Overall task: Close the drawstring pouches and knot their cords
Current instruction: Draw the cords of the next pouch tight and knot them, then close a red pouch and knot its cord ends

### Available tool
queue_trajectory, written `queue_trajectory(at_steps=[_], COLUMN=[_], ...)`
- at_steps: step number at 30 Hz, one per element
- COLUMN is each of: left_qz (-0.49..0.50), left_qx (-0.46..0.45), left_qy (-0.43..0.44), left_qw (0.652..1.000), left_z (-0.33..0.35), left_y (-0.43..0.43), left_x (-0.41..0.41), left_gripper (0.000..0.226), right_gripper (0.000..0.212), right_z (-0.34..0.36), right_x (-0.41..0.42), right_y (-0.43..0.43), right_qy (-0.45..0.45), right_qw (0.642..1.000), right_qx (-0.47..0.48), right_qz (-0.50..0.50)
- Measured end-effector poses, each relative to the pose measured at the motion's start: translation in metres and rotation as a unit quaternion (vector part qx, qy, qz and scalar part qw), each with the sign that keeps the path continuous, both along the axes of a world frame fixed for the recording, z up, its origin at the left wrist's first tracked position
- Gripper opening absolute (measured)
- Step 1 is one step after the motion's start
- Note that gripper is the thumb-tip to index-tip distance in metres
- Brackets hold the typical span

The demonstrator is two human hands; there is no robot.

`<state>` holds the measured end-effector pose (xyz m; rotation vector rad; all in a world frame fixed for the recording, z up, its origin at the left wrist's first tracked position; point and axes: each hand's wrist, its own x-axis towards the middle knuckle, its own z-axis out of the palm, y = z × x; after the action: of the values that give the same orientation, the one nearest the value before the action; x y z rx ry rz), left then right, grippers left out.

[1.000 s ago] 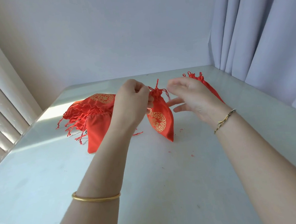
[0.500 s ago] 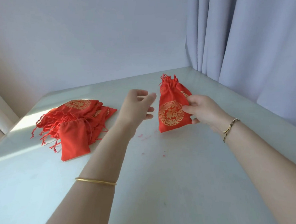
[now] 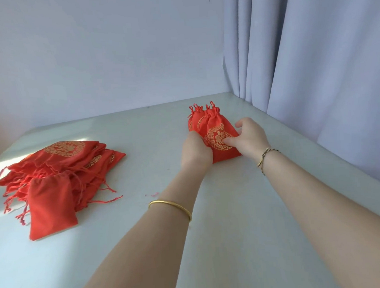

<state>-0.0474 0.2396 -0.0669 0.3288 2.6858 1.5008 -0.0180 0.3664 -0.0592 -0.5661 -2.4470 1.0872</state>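
Left hand and right hand pinch the side edges of a seemingly soft, featherlight pouch on the bench.

On the table, a pile of pouches lies at the left. A smaller stack lies far right, near the curtain, held between left hand and right hand.

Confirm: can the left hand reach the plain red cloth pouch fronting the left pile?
Probably yes. The left hand grips the gold-printed red drawstring pouch to the right, but only open white table lies between it and the plain red cloth pouch.
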Motion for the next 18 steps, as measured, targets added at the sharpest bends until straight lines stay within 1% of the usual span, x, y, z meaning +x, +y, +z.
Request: queue_trajectory(at_steps=[3, 7, 9, 11, 13, 15, 16, 18], left_qz=[0.000, 0.002, 0.022, 0.052, 0.102, 0.159, 0.183, 0.217], left_qx=[0.020, 0.064, 0.072, 0.063, 0.018, -0.043, -0.071, -0.115], left_qy=[-0.010, -0.035, -0.016, 0.024, 0.083, 0.149, 0.175, 0.199], left_qw=[1.000, 0.997, 0.997, 0.996, 0.991, 0.975, 0.965, 0.949], left_z=[0.002, 0.015, 0.021, 0.026, 0.031, 0.036, 0.038, 0.042], left_y=[-0.010, -0.042, -0.065, -0.087, -0.118, -0.152, -0.168, -0.202], left_x=[0.002, 0.016, 0.021, 0.026, 0.028, 0.028, 0.027, 0.028], left_gripper=[0.018, 0.023, 0.025, 0.026, 0.028, 0.032, 0.034, 0.035], right_gripper=[0.051, 0.047, 0.045, 0.042, 0.039, 0.038, 0.038, 0.037], right_z=[-0.005, 0.000, 0.007, 0.014, 0.020, 0.020, 0.019, 0.016], right_x=[0.002, 0.014, 0.022, 0.027, 0.028, 0.025, 0.024, 0.024], right_y=[-0.005, -0.013, -0.027, -0.045, -0.075, -0.112, -0.132, -0.173], right_qy=[0.006, 0.006, 0.025, 0.065, 0.106, 0.115, 0.107, 0.084], right_qw=[0.999, 0.995, 0.988, 0.985, 0.985, 0.986, 0.986, 0.980], right_qx=[0.036, 0.087, 0.125, 0.137, 0.131, 0.109, 0.081, 0.001], right_qz=[-0.017, -0.058, -0.084, -0.084, -0.035, 0.055, 0.101, 0.178])
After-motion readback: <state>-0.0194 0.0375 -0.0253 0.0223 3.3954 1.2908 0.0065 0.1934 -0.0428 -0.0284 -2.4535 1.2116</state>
